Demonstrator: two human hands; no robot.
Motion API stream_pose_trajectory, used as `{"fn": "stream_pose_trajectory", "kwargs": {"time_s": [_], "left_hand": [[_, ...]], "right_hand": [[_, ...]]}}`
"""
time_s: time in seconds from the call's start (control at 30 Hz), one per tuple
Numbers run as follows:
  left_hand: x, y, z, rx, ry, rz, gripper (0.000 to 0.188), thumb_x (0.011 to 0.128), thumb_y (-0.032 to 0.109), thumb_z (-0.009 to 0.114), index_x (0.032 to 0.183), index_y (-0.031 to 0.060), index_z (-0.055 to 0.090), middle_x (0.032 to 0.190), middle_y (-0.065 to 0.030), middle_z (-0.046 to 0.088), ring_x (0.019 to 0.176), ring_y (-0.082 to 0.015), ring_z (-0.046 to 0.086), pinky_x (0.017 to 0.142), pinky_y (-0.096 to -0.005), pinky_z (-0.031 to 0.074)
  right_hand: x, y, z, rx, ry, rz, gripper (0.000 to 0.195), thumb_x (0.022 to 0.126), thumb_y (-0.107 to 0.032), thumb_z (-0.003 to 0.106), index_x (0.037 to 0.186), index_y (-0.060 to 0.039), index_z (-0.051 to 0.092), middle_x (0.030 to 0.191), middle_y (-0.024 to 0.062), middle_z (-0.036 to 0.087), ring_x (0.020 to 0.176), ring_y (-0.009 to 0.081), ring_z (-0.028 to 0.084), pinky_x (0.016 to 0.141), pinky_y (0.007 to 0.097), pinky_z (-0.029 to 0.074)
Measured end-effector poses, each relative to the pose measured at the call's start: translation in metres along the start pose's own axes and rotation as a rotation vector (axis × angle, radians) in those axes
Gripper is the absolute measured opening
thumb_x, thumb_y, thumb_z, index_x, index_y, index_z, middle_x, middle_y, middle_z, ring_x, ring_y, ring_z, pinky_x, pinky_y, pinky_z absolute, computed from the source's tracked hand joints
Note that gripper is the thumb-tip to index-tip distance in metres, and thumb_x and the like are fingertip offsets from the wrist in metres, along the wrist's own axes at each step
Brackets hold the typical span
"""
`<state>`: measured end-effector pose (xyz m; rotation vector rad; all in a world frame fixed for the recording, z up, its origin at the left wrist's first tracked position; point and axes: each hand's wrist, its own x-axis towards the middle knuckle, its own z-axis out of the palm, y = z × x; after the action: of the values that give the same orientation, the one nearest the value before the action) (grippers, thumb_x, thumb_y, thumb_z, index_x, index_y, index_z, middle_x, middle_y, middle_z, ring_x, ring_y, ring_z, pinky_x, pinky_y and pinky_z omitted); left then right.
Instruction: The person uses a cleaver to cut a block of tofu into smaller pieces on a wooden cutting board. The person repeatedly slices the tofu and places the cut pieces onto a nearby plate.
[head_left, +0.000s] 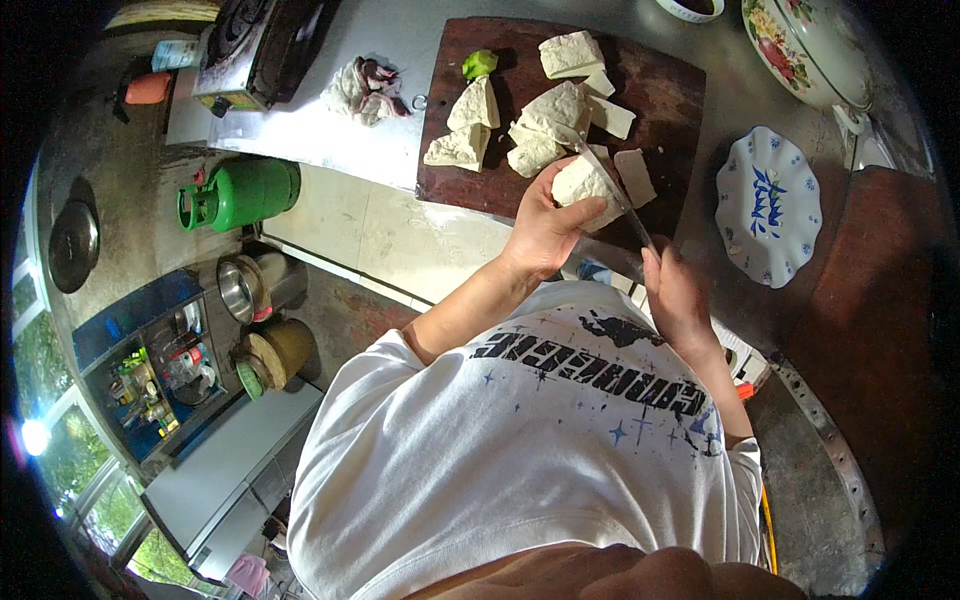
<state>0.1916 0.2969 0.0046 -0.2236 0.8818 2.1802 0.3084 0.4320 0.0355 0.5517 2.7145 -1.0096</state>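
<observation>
My left hand (551, 221) grips a white block of tofu (585, 186) over the near edge of a dark wooden cutting board (465, 75). In my right hand (675, 292) is a knife (616, 191), its blade against the right side of that block. A thin cut slice (634, 177) lies just right of the blade. Beyond the hands, several more tofu pieces (556, 109) rest on the board, some heaped together. Two wedge-shaped pieces (474, 105) sit at the board's left, below a small green vegetable piece (480, 64).
A scalloped white plate (769, 259) with blue pattern stands right of the board; a flowered enamel pot (810, 67) and a small bowl (694, 9) are farther back. Left are a crumpled cloth (360, 90), a gas stove (259, 56) and, lower down, a green gas cylinder (251, 193).
</observation>
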Motion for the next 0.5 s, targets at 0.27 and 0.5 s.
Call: {"fn": "stream_pose_trajectory", "kwargs": {"time_s": [0.27,0.5], "left_hand": [[0.019,0.018,-0.025,-0.068,-0.151,-0.185,0.050,0.074,-0.011,0.050,0.122,0.0001,0.038,0.099,-0.0124,0.057,0.086,-0.0199,0.060,0.074,-0.0275,0.050],[0.023,0.032,-0.014,-0.317,-0.286,-0.353,0.050,0.077,-0.005,0.051,0.125,0.0025,0.037,0.117,-0.0143,0.048,0.103,-0.0257,0.053,0.088,-0.0392,0.045]], "right_hand": [[0.012,0.026,0.004,0.714,-0.094,0.048,0.018,0.088,-0.020,0.048,0.083,-0.0021,0.050,0.055,0.0048,0.049,0.048,0.0142,0.047,0.044,0.0299,0.037],[0.029,0.044,-0.010,1.403,-0.667,0.451,0.026,0.088,-0.027,0.050,0.067,-0.0147,0.040,0.045,-0.0072,0.030,0.036,0.0040,0.028,0.036,0.0211,0.025]]}}
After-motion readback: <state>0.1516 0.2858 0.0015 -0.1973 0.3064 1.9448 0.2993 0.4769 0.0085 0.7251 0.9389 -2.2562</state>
